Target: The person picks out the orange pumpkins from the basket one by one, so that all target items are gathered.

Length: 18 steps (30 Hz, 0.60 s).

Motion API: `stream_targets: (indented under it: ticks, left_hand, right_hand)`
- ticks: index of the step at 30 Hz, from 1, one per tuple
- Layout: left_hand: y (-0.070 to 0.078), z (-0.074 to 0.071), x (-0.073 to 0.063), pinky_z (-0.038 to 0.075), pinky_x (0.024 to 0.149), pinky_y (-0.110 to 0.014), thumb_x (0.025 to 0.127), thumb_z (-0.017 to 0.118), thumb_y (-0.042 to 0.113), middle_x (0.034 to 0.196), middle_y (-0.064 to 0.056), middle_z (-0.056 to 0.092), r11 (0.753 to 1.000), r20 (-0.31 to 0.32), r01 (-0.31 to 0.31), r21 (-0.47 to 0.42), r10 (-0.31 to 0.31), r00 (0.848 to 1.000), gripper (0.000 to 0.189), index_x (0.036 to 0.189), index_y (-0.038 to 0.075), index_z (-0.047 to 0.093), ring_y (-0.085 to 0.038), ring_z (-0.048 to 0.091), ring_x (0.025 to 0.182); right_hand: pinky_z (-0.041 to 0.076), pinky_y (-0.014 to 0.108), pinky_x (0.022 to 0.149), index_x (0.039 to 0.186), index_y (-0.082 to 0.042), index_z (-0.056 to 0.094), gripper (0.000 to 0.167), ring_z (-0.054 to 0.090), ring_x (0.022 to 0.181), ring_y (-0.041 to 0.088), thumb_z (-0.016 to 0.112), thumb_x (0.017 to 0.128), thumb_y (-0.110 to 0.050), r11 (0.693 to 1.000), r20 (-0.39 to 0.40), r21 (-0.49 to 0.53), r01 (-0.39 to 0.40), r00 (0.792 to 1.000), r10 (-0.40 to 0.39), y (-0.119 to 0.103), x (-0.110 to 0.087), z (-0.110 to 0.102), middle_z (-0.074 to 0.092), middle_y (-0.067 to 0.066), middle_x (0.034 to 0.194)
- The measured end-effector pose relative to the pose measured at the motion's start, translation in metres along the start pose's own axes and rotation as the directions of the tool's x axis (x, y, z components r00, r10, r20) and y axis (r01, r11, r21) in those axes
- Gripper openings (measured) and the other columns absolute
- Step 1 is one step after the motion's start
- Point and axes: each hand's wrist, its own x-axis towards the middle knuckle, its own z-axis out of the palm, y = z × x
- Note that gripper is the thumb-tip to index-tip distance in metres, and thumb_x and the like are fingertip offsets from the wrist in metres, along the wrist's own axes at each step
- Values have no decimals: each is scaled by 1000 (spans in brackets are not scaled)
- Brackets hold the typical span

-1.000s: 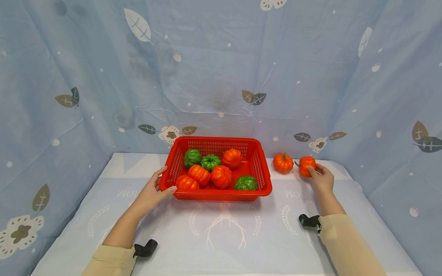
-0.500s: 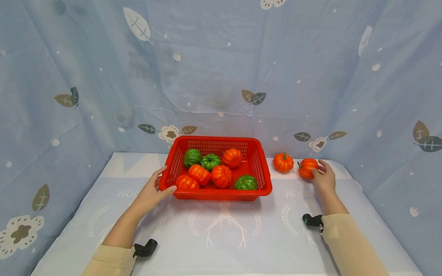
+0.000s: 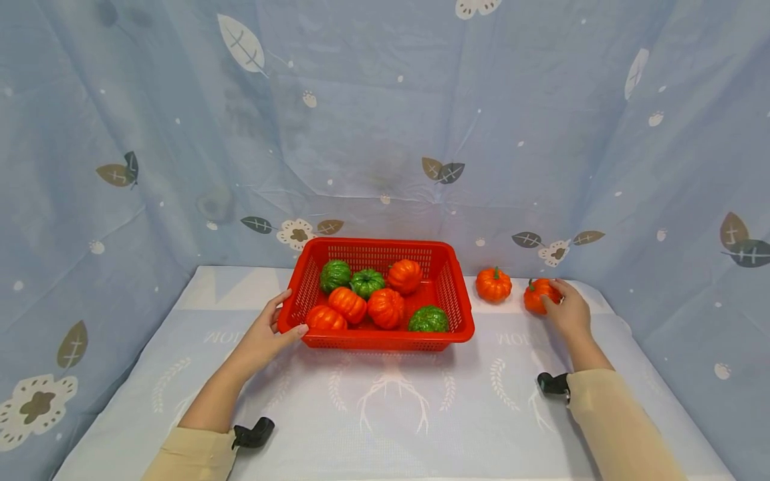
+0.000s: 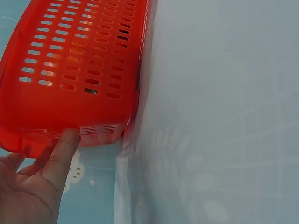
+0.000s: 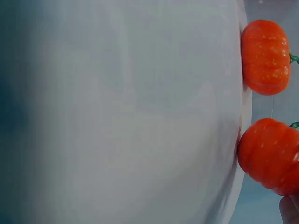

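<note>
A red plastic basket (image 3: pixel 385 339) stands mid-table, with orange pumpkins (image 3: pixel 386 308) and green pumpkins (image 3: pixel 428 318) inside. My left hand (image 3: pixel 265 337) holds its near left corner, thumb on the front rim and fingers along the left side. In the left wrist view, the fingers (image 4: pixel 63 156) touch the basket wall (image 4: pixel 60 109). To the right of the basket, my right hand (image 3: pixel 570 312) holds an orange pumpkin (image 3: pixel 537 297) by its right side, stem up, at the table surface. In the right wrist view only a bit of a finger (image 5: pixel 288 210) shows below that pumpkin (image 5: pixel 271 156).
Another orange pumpkin (image 3: pixel 493 285) sits on the table between the basket and my right hand. A pale patterned cloth (image 3: pixel 391 427) covers the table. Blue curtain fabric (image 3: pixel 385 133) rises behind and along both sides. A black device (image 3: pixel 254 433) is attached at each wrist.
The pumpkin at my right hand has shifted slightly right and turned, its stem swinging from pointing left to pointing up. My right hand moved right with it. Left hand and basket stay put.
</note>
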Motion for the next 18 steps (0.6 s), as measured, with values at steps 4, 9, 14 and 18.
stream_targets:
  ticks: [4,9,14,18]
  left_hand:
    - [-1,0,0,50,100,-50,89,76,35,152,-24,38,1000,-6,-3,6,3,1000,96,161,17,14,-43,46,135]
    - [0,0,0,49,101,-49,90,76,33,152,-25,37,1000,3,-10,-2,10,1000,97,161,16,13,-43,45,135]
    - [0,0,0,49,101,-50,91,74,30,152,-25,36,1000,6,-8,-8,8,1000,96,161,16,11,-43,45,135]
    - [0,0,0,49,101,-50,92,74,29,152,-26,36,1000,3,-8,-10,8,1000,95,162,15,10,-43,45,135]
  right_hand:
    - [34,61,110,147,9,40,61,39,133,52,66,96,-12,999,9,2,-47,999,47,2,0,-1,40,34,147]
    - [38,60,109,145,10,42,63,43,128,52,70,94,-16,996,-12,-22,-90,996,89,4,-1,-2,45,34,142]
    - [42,58,106,140,10,48,58,47,123,50,70,94,-18,992,-36,-11,-125,992,125,5,-2,-4,49,34,137]
    - [48,53,102,136,8,52,52,51,119,47,67,96,-21,981,-37,56,-187,981,189,6,-2,-4,52,32,135]
